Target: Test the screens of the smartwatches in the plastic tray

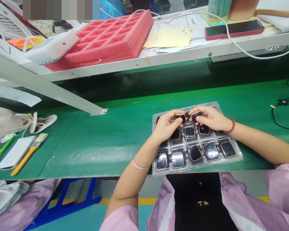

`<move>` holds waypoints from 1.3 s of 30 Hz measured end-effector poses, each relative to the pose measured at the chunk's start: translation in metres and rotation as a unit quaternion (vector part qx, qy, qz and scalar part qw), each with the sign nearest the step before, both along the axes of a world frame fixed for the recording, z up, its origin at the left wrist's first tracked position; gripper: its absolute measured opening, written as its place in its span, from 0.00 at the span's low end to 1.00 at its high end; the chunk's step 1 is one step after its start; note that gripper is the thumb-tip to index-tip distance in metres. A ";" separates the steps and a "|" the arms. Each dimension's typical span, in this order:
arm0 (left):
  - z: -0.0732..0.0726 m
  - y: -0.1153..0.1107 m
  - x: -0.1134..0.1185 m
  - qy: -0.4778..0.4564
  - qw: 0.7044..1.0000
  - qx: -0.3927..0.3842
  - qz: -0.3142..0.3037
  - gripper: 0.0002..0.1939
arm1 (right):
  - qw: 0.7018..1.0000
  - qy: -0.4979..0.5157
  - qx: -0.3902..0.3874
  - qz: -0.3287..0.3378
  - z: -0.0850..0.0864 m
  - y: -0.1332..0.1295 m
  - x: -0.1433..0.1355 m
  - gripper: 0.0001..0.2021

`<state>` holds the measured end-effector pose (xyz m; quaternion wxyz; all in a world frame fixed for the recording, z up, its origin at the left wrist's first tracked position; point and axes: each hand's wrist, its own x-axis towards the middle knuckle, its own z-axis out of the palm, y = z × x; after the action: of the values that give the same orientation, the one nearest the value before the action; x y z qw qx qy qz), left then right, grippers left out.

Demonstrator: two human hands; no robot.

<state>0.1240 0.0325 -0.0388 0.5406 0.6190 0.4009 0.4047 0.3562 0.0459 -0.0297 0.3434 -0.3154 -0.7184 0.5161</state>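
A clear plastic tray [238, 156] lies on the green bench top, its pockets filled with several square smartwatch faces that have dark glass and gold rims. Over the far row, my left hand [167, 123] pinches one watch face [180, 118] between thumb and fingers. Close beside it, my right hand [210, 118] grips a second watch face [196, 116] in the same way, tilted. My hands hide part of the far row. In the near row, another watch face [195, 153] sits in its pocket.
A white shelf above holds a pink foam tray [115, 38], papers and a phone [234, 29]. A slanted metal post [62, 96] meets the bench at left. Nearby are a small fan [2, 122] and a brush [30, 154]. Black cables [283, 102] lie at right.
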 end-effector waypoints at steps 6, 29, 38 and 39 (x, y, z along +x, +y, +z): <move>0.002 -0.001 0.001 0.001 1.000 0.004 0.001 0.17 | 1.000 0.006 0.012 0.002 0.001 0.000 0.000 0.14; 0.000 0.001 -0.002 -0.017 0.999 -0.022 -0.027 0.27 | 1.000 -0.022 0.002 0.020 -0.002 0.001 0.005 0.17; 0.045 -0.019 -0.009 -0.197 0.939 -0.217 -0.179 0.40 | 1.000 0.002 -0.009 -0.022 -0.002 -0.003 0.005 0.14; 0.056 -0.026 -0.010 -0.199 0.925 -0.239 -0.221 0.42 | 0.999 0.000 -0.022 -0.024 -0.002 -0.003 0.006 0.14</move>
<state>0.1143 0.0063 0.0167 0.8166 0.4514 0.2232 0.2822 0.3621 0.0426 -0.0318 0.3487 -0.3400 -0.6988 0.5239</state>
